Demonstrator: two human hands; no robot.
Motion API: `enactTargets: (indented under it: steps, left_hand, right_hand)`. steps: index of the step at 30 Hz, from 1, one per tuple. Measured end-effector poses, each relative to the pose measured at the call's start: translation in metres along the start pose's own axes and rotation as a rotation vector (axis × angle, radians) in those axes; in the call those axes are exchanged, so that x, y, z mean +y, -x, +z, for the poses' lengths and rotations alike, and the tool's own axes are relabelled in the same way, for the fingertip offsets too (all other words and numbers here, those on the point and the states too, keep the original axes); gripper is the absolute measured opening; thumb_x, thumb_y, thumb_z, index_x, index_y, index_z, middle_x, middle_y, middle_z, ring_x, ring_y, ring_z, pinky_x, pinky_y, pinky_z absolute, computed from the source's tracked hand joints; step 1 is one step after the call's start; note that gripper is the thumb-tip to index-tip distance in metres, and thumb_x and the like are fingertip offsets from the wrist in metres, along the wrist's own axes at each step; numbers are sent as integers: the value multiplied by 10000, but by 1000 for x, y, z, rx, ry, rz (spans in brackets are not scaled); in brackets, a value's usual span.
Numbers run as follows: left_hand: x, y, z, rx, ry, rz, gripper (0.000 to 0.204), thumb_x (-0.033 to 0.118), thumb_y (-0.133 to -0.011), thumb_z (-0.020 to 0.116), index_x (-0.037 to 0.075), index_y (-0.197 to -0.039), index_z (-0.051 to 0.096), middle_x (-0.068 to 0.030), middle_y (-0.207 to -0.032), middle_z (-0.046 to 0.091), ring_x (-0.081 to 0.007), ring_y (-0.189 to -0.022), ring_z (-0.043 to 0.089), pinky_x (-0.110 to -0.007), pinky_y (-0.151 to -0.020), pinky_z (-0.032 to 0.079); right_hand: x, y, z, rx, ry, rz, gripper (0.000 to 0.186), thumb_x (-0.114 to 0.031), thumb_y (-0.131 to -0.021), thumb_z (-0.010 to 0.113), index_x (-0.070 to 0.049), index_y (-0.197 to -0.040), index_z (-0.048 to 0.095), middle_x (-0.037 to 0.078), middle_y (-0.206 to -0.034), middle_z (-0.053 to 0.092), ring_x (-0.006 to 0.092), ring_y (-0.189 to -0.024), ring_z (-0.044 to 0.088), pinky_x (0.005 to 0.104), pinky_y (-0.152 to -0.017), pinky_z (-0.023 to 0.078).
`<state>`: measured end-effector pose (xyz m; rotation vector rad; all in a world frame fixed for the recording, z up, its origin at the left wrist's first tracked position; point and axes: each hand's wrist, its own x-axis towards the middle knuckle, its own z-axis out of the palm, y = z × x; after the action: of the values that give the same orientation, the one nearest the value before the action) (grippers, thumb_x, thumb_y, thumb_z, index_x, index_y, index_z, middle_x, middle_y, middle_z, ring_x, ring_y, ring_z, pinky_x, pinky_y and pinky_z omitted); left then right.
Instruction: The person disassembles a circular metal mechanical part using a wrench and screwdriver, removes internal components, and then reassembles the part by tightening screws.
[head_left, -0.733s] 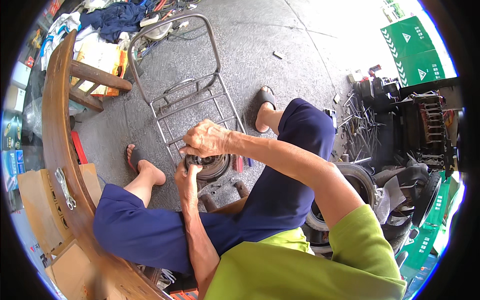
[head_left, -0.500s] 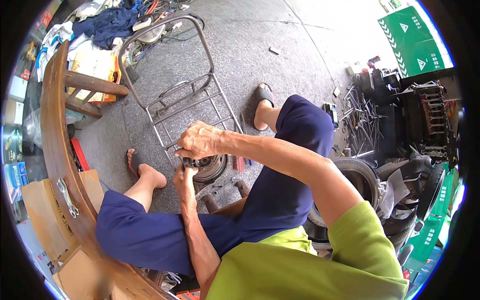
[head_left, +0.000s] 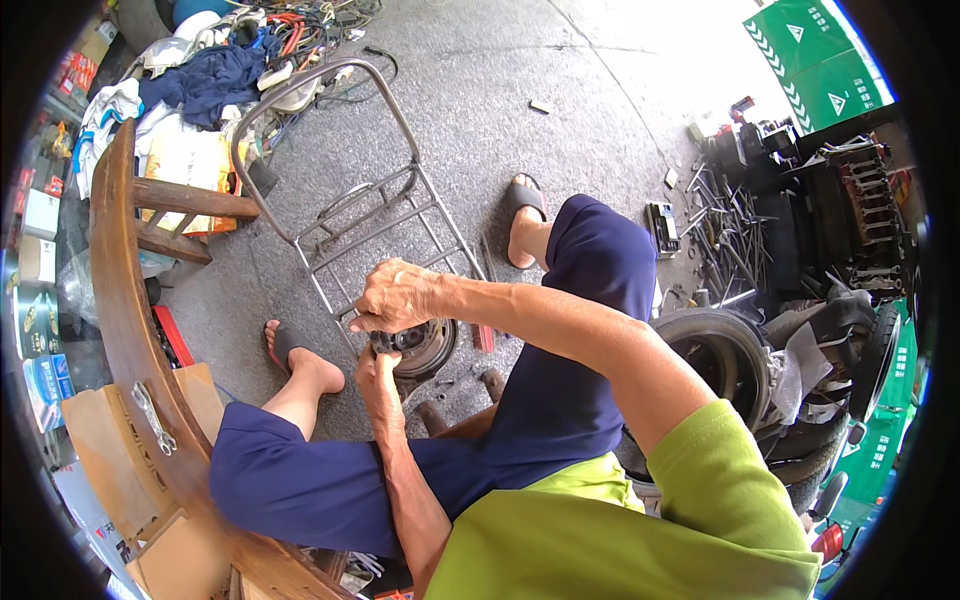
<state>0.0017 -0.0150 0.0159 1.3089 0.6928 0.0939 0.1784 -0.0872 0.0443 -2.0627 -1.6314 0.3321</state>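
Observation:
A round metal wheel hub with a dark centre part sits between my legs at the near end of a tubular metal rack. My left hand grips the dark centre part from below. My right hand is bent over the hub's upper left, fingers curled closed; what they hold is hidden or too small to make out. Small metal pieces lie on the floor just beside the hub.
A wooden bench with wrenches and cardboard runs along my left. At right are scattered tools, a toolbox, tyres and green boards. Cloths and cables lie back left.
The view has shifted, so the bench and my feet appear lower and slightly rightward. Both hands stay at the hub, with only slight movement of the fingers.

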Motion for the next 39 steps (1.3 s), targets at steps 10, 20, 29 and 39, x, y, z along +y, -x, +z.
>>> enactTargets:
  steps: [10, 20, 29, 39]
  left_hand:
    - [8, 0, 5, 6, -4, -16, 297, 162, -787, 611, -53, -991, 615, -69, -890, 599, -137, -805, 525, -285, -760, 432]
    - [4, -3, 8, 7, -16, -9, 354, 202, -777, 621, -31, -1043, 601, -80, -905, 601, -155, -840, 517, -311, -783, 431]
    - [9, 3, 12, 40, -19, 46, 429, 156, -765, 614, -73, -1124, 571, -107, -967, 606, -179, -878, 541, -313, -818, 444]
    - [4, 4, 9, 12, 78, -11, 473, 146, -751, 592, -78, -1165, 554, -109, -997, 611, -181, -891, 550, -310, -828, 452]
  right_hand:
    - [0, 10, 1, -7, 262, -87, 444, -429, -893, 606, -71, -630, 607, 89, -591, 612, 268, -585, 641, 385, -515, 495]
    - [-8, 18, 1, 122, 351, -301, 341, -374, -843, 634, -77, -678, 611, 43, -651, 606, 233, -656, 638, 376, -536, 502]
    - [0, 15, 0, 90, 105, -121, 393, -384, -874, 639, -66, -649, 583, 97, -568, 584, 284, -604, 635, 398, -548, 505]
    - [3, 2, -3, -101, 0, 17, 443, -434, -915, 587, -41, -728, 672, 134, -1014, 668, 271, -966, 618, 414, -824, 500]
